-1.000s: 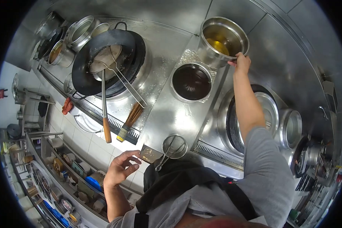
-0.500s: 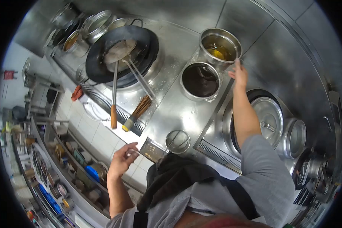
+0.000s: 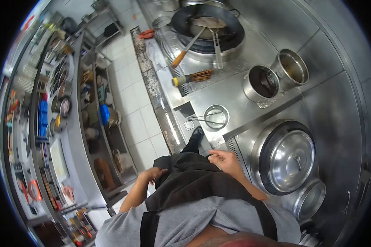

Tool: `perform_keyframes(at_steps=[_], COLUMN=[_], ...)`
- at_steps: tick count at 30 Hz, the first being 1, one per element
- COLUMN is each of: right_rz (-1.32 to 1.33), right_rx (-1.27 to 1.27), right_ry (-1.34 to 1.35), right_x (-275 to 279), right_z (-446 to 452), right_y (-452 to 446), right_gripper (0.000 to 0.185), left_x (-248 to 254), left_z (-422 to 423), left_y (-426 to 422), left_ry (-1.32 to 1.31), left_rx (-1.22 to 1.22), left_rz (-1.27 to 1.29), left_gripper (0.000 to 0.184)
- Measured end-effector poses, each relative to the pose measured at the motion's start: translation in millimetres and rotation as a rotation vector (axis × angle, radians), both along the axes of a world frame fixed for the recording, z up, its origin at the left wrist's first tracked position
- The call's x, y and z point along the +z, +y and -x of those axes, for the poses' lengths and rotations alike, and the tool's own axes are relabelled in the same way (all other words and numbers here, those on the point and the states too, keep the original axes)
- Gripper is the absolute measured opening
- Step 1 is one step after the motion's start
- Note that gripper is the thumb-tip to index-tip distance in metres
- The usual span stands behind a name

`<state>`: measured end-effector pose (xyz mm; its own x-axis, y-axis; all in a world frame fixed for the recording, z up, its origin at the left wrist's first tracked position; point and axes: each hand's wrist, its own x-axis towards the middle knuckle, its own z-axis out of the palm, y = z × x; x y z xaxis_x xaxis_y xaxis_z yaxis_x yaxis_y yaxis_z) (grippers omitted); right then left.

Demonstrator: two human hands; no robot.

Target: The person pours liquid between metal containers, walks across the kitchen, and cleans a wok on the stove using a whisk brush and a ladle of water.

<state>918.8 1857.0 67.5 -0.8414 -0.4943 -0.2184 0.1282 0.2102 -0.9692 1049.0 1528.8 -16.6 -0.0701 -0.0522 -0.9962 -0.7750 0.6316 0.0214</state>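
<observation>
My left hand (image 3: 154, 174) hangs beside the black apron (image 3: 185, 168), fingers loosely bent and apart, with the fingertips close to the cloth. My right hand (image 3: 226, 161) is in front of the apron's right side with the index finger stretched out, and nothing shows in it. Just ahead of it, a round strainer (image 3: 215, 117) with a handle rests at the counter's front edge. Farther off stand a pot of dark liquid (image 3: 264, 81) and a taller pot of yellowish liquid (image 3: 293, 68).
A black wok (image 3: 231, 37) holds two long-handled strainers (image 3: 208, 22). A bamboo brush (image 3: 196, 77) lies near the counter edge. To the right are a large lidded wok (image 3: 292, 160) and a metal pot (image 3: 311, 199). A loaded shelf unit (image 3: 80, 136) lines the left, across the tiled floor.
My right hand has drawn back from the yellowish-liquid pot to my front. My left hand has lowered to the apron. The view has turned, showing more floor and shelving.
</observation>
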Motion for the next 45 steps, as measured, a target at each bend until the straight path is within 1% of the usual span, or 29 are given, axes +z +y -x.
perform_keyframes(at_steps=[2, 4, 6, 8, 9, 10, 12, 13, 14, 16, 17, 18, 19, 20, 21, 23, 24, 26, 27, 28, 30, 32, 35, 38, 39, 40, 42, 43, 45], right_rz=[-0.047, -0.235, -0.312, -0.198, -0.086, 0.030, 0.200, 0.183, 0.181, 0.074, -0.013, -0.016, -0.105, -0.192, -0.188, -0.284, -0.281, -0.391, -0.406, -0.420, -0.469, -0.534, -0.632, -0.751, -0.838, -0.836, -1.056, -1.053, -1.206], right_rx=[0.026, 0.021, -0.039, -0.159, -0.192, -0.213, -0.236, -0.141, -0.085, -0.020, 0.057, 0.072, 0.201, 0.325, 0.331, 0.596, 0.600, 0.472, 0.390, 0.305, 0.093, -0.008, -0.152, -0.257, -0.299, -0.308, -0.362, -0.362, -0.415], right_ry=[-0.006, 0.054, 0.046, 0.072, 0.093, 0.100, 0.009, 0.027, 0.012, 0.000, 0.000, 0.003, 0.053, 0.107, 0.119, 0.230, 0.241, 0.386, 0.494, 0.598, 0.450, 0.641, 0.735, 0.818, 0.766, 0.763, 0.892, 0.894, 0.678], right_x=[20, 29, 43, 34, 24, 17, 39, 41, 39, 39, 33, 26, 19, 14, 8, 1, 4, 16, 16, 16, 27, 33, 35, 30, 27, 18, -11, -24, -45], right_z=[13, 28, 40, 46, 46, 41, 22, 16, 11, -1, -3, -7, -12, -16, -15, -8, 0, 20, 38, 61, 106, 148, 201, 246, 259, 277, 313, 324, 347], right_y=[-1, 9, 13, 13, 11, 3, -31, -42, -58, -89, -102, -116, -132, -148, -161, -191, -208, -234, -243, -248, -251, -247, -229, -209, -203, -192, -168, -158, -148], right_gripper=[0.023, 0.027, 0.030, 0.025, 0.022, 0.026, 0.044, 0.052, 0.052, 0.051, 0.050, 0.050, 0.045, 0.040, 0.040, 0.028, 0.028, 0.023, 0.025, 0.028, 0.037, 0.044, 0.046, 0.048, 0.054, 0.054, 0.063, 0.063, 0.071], left_x=[6, 7, 3, -14, -13, -11, -14, -30, -46, 8, 4, -1, -3, -2, -1, -10, -19, -37, -48, -61, -62, -50, -50, -52, -61, -65, -72, -95, -143], left_z=[-26, -46, -51, -58, -57, -56, -58, -67, -73, -64, -70, -74, -75, -77, -78, -87, -95, -109, -115, -119, -116, -94, -51, -4, 9, 22, 43, 45, 30], left_y=[8, 14, 8, -6, -10, -13, -24, -32, -40, -57, -70, -85, -102, -122, -143, -185, -206, -247, -264, -280, -301, -314, -323, -328, -330, -336, -345, -351, -363], left_ry=[0.011, 0.027, 0.207, 0.388, 0.373, 0.355, 0.474, 0.545, 0.613, 0.519, 0.519, 0.630, 0.747, 0.759, 0.774, 0.861, 0.870, 0.939, 0.944, 0.898, 0.852, 0.816, 0.826, 0.834, 0.852, 0.855, 0.800, 0.772, 0.709], left_rx=[0.037, 0.078, -0.058, -0.207, -0.206, -0.195, -0.184, -0.041, 0.085, 0.257, 0.277, 0.392, 0.503, 0.511, 0.515, 0.492, 0.496, 0.519, 0.508, 0.497, 0.487, 0.475, 0.402, 0.323, 0.318, 0.310, 0.506, 0.649, 0.840], left_rz=[-0.067, -0.145, -0.115, -0.134, -0.122, -0.107, -0.154, -0.137, -0.124, -0.053, -0.049, -0.045, -0.038, -0.034, 0.022, 0.180, 0.185, 0.365, 0.363, 0.445, 0.559, 0.511, 0.400, 0.321, 0.318, 0.320, 0.147, 0.094, 0.159], left_gripper=[0.055, 0.058, 0.048, 0.040, 0.039, 0.039, 0.041, 0.043, 0.046, 0.051, 0.051, 0.051, 0.051, 0.051, 0.051, 0.050, 0.050, 0.051, 0.051, 0.050, 0.048, 0.048, 0.048, 0.047, 0.048, 0.048, 0.048, 0.047, 0.045])
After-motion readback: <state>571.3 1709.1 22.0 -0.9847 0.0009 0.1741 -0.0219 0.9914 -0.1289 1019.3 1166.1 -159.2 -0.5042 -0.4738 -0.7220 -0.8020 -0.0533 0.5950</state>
